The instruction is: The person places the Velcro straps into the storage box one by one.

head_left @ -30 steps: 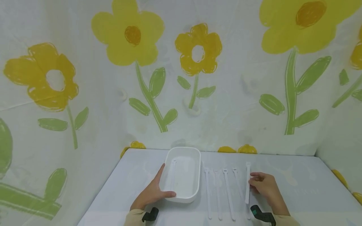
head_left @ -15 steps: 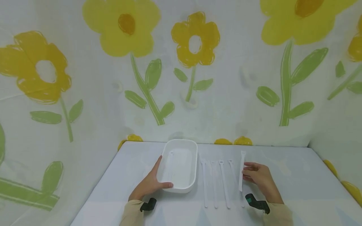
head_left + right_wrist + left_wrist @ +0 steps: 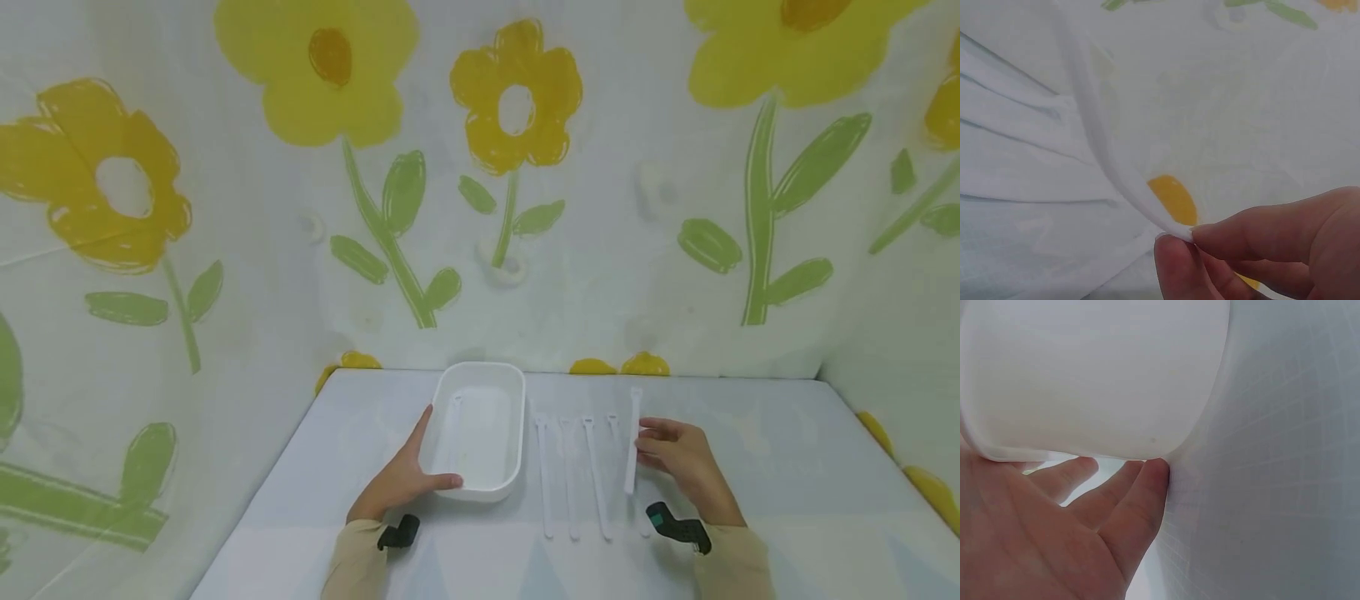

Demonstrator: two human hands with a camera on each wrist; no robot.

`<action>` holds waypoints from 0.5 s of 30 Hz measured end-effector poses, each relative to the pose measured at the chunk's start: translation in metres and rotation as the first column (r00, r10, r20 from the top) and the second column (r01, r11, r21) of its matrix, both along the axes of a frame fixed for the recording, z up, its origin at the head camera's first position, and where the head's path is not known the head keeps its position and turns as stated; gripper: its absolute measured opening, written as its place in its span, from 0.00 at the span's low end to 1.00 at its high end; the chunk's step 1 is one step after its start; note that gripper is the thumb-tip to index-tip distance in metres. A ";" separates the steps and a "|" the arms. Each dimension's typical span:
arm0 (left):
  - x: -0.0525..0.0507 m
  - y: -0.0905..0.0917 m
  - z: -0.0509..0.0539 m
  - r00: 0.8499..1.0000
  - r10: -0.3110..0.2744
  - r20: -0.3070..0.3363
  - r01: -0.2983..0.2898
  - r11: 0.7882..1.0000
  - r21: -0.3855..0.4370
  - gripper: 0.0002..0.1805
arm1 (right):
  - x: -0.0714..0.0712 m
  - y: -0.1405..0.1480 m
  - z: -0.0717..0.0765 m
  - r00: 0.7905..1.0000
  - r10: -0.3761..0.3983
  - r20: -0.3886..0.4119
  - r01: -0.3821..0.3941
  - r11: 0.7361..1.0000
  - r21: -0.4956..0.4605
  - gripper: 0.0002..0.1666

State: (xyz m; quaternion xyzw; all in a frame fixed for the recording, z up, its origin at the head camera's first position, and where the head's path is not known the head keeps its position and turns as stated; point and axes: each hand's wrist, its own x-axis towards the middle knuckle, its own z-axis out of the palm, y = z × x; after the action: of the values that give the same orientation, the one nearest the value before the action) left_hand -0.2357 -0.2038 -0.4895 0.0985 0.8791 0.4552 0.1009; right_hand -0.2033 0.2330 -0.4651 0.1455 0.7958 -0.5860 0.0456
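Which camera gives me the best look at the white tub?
The head view: it shows almost the whole white tub, including the thin white strip inside, with the left hand covering a little of one corner. The left wrist view shows only part of it, close up; I can't make it out in the right wrist view.

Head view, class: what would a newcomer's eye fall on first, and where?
Probably the big yellow flowers on the backdrop, rising behind the table. Next, perhaps, the white tub at the table's middle, held at its left side by the left hand. To its right, the right hand pinches a white strip near similar strips.
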 end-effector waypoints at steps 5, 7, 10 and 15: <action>-0.002 0.003 0.002 1.000 0.015 0.010 -0.015 1.000 -0.013 0.76 | -0.001 -0.002 0.003 1.000 0.007 -0.004 -0.007 1.000 0.010 0.31; -0.002 0.003 0.002 1.000 0.017 0.012 -0.017 1.000 -0.017 0.76 | -0.001 -0.002 0.004 1.000 0.012 -0.013 -0.012 1.000 -0.002 0.31; -0.001 0.003 0.001 1.000 0.022 0.010 -0.022 1.000 -0.022 0.76 | -0.002 -0.004 0.003 1.000 0.004 -0.017 -0.004 1.000 -0.009 0.31; 0.000 0.002 -0.001 1.000 0.023 0.017 -0.023 0.999 -0.024 0.76 | -0.001 -0.009 0.004 1.000 -0.012 -0.006 0.012 1.000 -0.016 0.30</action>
State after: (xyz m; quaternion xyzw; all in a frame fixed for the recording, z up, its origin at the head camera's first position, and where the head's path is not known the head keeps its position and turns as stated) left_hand -0.2356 -0.2018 -0.4906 0.0832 0.8846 0.4468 0.1044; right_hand -0.2047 0.2235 -0.4609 0.1479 0.7905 -0.5930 0.0407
